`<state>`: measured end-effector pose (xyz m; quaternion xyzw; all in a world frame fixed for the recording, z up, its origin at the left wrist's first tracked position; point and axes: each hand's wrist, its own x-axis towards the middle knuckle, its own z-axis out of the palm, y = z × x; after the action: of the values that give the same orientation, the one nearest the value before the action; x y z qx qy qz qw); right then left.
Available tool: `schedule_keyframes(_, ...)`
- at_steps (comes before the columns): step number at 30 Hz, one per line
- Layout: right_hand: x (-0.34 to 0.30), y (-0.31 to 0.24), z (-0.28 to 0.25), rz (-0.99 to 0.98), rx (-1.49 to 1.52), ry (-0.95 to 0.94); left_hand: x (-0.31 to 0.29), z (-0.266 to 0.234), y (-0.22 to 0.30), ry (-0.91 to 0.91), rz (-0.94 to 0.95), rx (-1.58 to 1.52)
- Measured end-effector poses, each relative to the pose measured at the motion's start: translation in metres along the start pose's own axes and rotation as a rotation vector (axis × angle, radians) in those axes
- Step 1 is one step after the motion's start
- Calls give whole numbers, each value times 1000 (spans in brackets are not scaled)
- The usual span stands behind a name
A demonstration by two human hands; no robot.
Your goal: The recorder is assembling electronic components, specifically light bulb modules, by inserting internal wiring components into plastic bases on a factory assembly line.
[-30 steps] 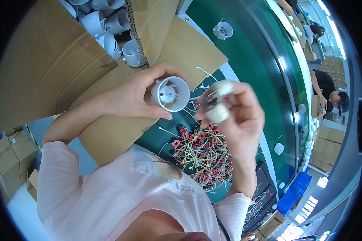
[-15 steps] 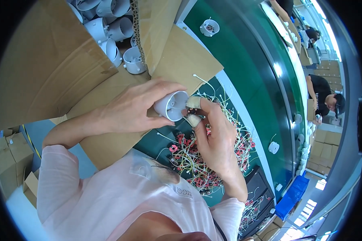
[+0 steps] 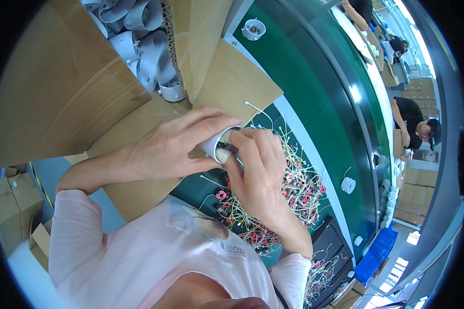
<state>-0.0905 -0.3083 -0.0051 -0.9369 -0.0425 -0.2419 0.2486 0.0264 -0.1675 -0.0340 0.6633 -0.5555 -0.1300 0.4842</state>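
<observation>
A white plastic cylindrical housing (image 3: 209, 147) is gripped from its left side by my left hand (image 3: 170, 144), fingers above and thumb below. Its open mouth faces right. My right hand (image 3: 260, 167) wears pale finger covers on thumb and forefinger. Those fingertips reach into the mouth, pinching a small dark component (image 3: 224, 146) that is mostly hidden between them. Below and behind my right hand lies a tangled pile of small red and black parts with white wires (image 3: 250, 221).
An open cardboard box (image 3: 82, 72) of white housings stands at upper left, beside a cardboard flap (image 3: 247, 77). Beyond runs a green conveyor belt (image 3: 304, 87) carrying a filled housing (image 3: 253, 30) and a wired one (image 3: 348, 185). A black tray (image 3: 331, 239) and blue bin (image 3: 376, 255) sit lower right. A co-worker (image 3: 410, 121) is across.
My right hand has moved left, bringing the dark component from just outside the housing's mouth into it. The housing has tilted slightly in my left hand. Items on the belt have shifted slightly in view.
</observation>
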Motion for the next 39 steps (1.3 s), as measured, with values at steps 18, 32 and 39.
schedule_keyframes(18,17,8,4,320,251,-60,-2,-29,-2,77,36,15)
schedule_keyframes(32,14,78,-25,184,-80,-106,1,-81,-22,-54,66,1464)
schedule_keyframes(39,-7,52,17,-7,-326,-332,11,-91,-30,-54,125,1411)
